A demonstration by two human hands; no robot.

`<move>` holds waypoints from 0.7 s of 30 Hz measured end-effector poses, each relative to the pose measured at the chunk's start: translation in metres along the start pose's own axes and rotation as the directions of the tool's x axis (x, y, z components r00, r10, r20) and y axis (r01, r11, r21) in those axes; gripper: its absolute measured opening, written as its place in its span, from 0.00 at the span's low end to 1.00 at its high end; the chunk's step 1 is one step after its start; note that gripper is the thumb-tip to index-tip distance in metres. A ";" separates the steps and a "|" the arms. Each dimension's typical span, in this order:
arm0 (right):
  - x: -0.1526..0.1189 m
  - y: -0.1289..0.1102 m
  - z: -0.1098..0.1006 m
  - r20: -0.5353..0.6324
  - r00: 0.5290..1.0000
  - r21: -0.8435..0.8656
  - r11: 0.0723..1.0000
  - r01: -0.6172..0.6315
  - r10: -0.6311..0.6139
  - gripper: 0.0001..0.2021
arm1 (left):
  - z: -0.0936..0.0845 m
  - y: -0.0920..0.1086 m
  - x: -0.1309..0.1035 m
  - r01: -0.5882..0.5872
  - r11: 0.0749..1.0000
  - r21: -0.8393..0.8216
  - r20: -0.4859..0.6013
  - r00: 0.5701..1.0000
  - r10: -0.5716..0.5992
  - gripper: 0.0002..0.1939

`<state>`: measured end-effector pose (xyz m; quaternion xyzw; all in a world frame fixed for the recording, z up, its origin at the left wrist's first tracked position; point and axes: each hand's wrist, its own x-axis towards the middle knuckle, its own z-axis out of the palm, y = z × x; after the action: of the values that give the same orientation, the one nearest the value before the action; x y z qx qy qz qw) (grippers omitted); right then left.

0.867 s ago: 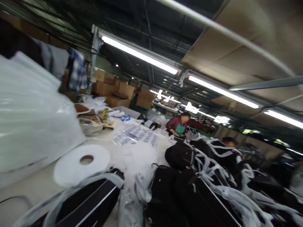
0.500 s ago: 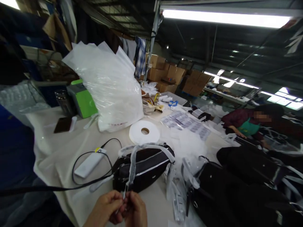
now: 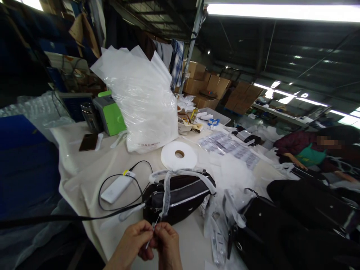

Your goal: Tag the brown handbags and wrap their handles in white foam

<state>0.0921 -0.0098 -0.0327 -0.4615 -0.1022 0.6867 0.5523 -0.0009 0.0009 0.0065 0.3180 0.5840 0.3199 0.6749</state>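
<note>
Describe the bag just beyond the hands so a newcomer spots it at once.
Find the big white plastic sack, then the flat white roll beside it. Closer in, just beyond the left hand and right hand, lies the black bag with a silvery zip. Unlike the dark pile at right, it lies on its own.

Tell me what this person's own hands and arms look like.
The left hand and right hand are bare human hands, without gloves. No sleeve, watch or bracelet shows in view; I spot no rings, though parts are hidden.
</note>
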 end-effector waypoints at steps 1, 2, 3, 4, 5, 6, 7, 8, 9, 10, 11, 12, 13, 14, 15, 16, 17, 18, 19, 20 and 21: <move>-0.001 -0.001 0.002 -0.006 1.000 -0.016 1.000 0.008 -0.008 0.11 | -0.001 0.000 0.001 0.005 1.000 0.007 0.006 1.000 -0.005 0.09; -0.002 -0.002 0.003 -0.013 1.000 -0.028 0.999 0.016 -0.016 0.10 | -0.002 0.000 0.002 0.011 1.000 0.010 0.014 1.000 -0.012 0.09; -0.003 -0.002 0.003 -0.020 1.000 -0.037 0.999 0.022 -0.023 0.09 | -0.003 -0.001 0.003 0.022 1.000 0.010 0.021 1.000 -0.022 0.09; -0.003 -0.001 0.003 -0.025 0.999 -0.042 0.999 0.025 -0.026 0.08 | -0.004 -0.001 0.004 0.032 0.999 0.009 0.026 0.999 -0.032 0.10; -0.003 -0.001 0.003 -0.027 0.999 -0.046 0.999 0.030 -0.031 0.08 | -0.005 -0.001 0.004 0.036 0.999 0.005 0.029 0.999 -0.036 0.10; -0.003 0.000 0.002 -0.026 0.999 -0.048 0.998 0.035 -0.036 0.08 | -0.006 -0.001 0.004 0.037 0.999 -0.003 0.030 0.999 -0.037 0.10; -0.002 0.001 0.001 -0.023 0.999 -0.053 0.998 0.039 -0.041 0.08 | -0.006 -0.001 0.004 0.036 0.999 -0.010 0.027 0.999 -0.036 0.10; -0.001 0.002 0.000 -0.021 0.999 -0.057 0.997 0.043 -0.045 0.08 | -0.006 0.000 0.003 0.035 0.999 -0.017 0.024 0.999 -0.035 0.10; -0.001 0.003 -0.001 -0.019 0.999 -0.061 0.997 0.047 -0.049 0.08 | -0.006 0.000 0.003 0.035 0.999 -0.021 0.020 0.999 -0.035 0.10; -0.001 0.004 -0.001 -0.019 0.998 -0.067 0.996 0.052 -0.053 0.08 | -0.006 0.001 0.002 0.034 0.999 -0.022 0.017 0.999 -0.034 0.09; -0.001 0.003 -0.002 -0.022 0.998 -0.073 0.996 0.057 -0.059 0.07 | -0.006 0.002 0.002 0.036 0.999 -0.020 0.014 0.999 -0.036 0.09; -0.001 0.003 -0.002 -0.027 0.998 -0.081 0.995 0.060 -0.062 0.07 | -0.006 0.003 0.002 0.038 0.999 -0.019 0.011 0.999 -0.038 0.09; -0.001 0.002 -0.002 -0.030 0.998 -0.088 0.994 0.061 -0.064 0.07 | -0.006 0.004 0.002 0.041 0.999 -0.021 0.007 0.999 -0.040 0.09; -0.002 0.001 -0.001 -0.032 0.997 -0.094 0.994 0.063 -0.066 0.07 | -0.005 0.005 0.002 0.043 0.999 -0.028 -0.001 0.999 -0.043 0.10; -0.002 0.000 -0.001 -0.034 0.997 -0.100 0.993 0.068 -0.071 0.07 | -0.005 0.006 0.002 0.046 0.998 -0.038 -0.012 0.999 -0.047 0.10; -0.003 0.000 -0.001 -0.037 0.996 -0.106 0.992 0.075 -0.079 0.07 | -0.005 0.006 0.003 0.045 0.998 -0.047 -0.028 0.999 -0.047 0.10; -0.003 -0.001 -0.001 -0.040 0.995 -0.112 0.990 0.083 -0.088 0.06 | -0.005 0.006 0.003 0.037 0.998 -0.052 -0.046 0.998 -0.039 0.10; -0.003 -0.001 -0.001 -0.045 0.994 -0.118 0.989 0.091 -0.097 0.06 | -0.005 0.005 0.004 0.019 0.999 -0.050 -0.064 0.998 -0.022 0.09; -0.003 -0.001 -0.002 -0.050 0.993 -0.123 0.988 0.098 -0.104 0.06 | -0.005 0.005 0.004 -0.005 0.999 -0.042 -0.081 0.997 0.002 0.09; -0.003 -0.001 -0.003 -0.056 0.992 -0.130 0.986 0.102 -0.110 0.06 | -0.004 0.004 0.005 -0.032 0.999 -0.033 -0.091 0.995 0.029 0.09; -0.002 0.000 -0.004 -0.058 0.992 -0.135 0.985 0.104 -0.112 0.06 | -0.004 0.004 0.005 -0.053 0.998 -0.029 -0.091 0.995 0.050 0.09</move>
<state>0.0949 -0.0133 -0.0338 -0.5131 -0.1541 0.6319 0.5600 -0.0040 0.0077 0.0059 0.3076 0.6004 0.3606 0.6441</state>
